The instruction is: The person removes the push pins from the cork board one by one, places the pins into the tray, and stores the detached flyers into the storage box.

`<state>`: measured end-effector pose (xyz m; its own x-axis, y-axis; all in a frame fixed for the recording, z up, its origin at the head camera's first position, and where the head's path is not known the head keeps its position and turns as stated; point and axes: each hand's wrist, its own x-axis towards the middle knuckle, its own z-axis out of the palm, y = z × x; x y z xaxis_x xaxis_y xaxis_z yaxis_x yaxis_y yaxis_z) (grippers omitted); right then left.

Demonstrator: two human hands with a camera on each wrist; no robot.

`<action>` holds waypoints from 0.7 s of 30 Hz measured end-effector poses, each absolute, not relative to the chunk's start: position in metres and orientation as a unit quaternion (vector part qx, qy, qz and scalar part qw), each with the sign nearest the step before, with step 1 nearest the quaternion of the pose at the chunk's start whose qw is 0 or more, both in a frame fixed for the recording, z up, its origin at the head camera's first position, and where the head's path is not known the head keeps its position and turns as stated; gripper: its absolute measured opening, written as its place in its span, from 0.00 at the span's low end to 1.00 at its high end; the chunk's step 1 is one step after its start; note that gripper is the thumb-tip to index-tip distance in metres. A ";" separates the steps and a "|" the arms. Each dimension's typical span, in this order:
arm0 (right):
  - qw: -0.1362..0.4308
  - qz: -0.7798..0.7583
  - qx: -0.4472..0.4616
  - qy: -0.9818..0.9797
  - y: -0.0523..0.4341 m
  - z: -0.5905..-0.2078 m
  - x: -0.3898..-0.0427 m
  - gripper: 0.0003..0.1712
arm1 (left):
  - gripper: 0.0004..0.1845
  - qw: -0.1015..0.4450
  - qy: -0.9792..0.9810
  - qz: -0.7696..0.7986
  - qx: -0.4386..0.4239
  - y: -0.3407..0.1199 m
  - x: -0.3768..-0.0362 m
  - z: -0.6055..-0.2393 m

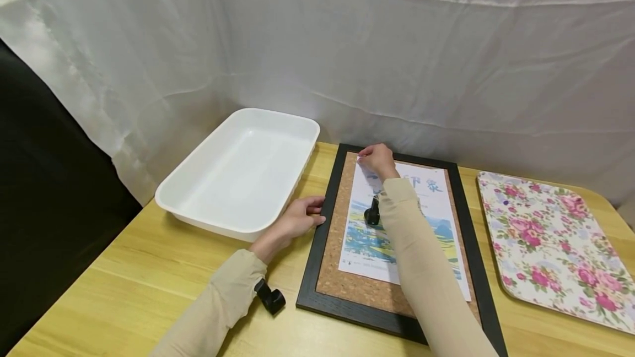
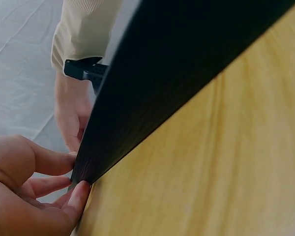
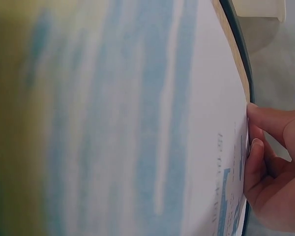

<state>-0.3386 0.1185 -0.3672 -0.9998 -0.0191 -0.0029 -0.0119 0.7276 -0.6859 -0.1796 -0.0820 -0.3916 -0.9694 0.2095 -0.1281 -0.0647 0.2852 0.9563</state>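
Note:
A poster (image 1: 367, 247) with blue lettering and a painted blue, green and yellow landscape lies on a black-framed cork board (image 1: 332, 258). At the poster's upper left corner, my right hand (image 1: 378, 160) pinches with thumb and curled forefinger. In the right wrist view those fingertips (image 3: 254, 110) meet at the paper's edge; whether something small is between them is hidden. A small dark dot shows near the poster's upper right corner. My left hand (image 1: 297, 217) rests beside the board, its extended fingers touching the left side of the black frame (image 2: 152, 83).
Left of the board stands a deep white plastic tray (image 1: 238, 175), close to my left hand. A flower-patterned tray (image 1: 555, 247) lies to the right. All rest on a wooden table (image 1: 124, 291), with a pale curtain (image 1: 397, 59) hanging behind.

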 end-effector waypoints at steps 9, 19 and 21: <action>0.005 -0.362 -0.006 0.932 0.119 -0.367 -0.340 0.10 | 0.28 0.116 0.794 0.595 0.044 -0.081 -0.179 -0.390; 0.005 -0.361 -0.003 0.933 0.119 -0.367 -0.338 0.08 | 0.28 0.115 0.795 0.595 0.045 -0.081 -0.178 -0.390; 0.005 -0.360 -0.004 0.933 0.119 -0.368 -0.338 0.08 | 0.28 0.114 0.795 0.594 0.045 -0.081 -0.177 -0.389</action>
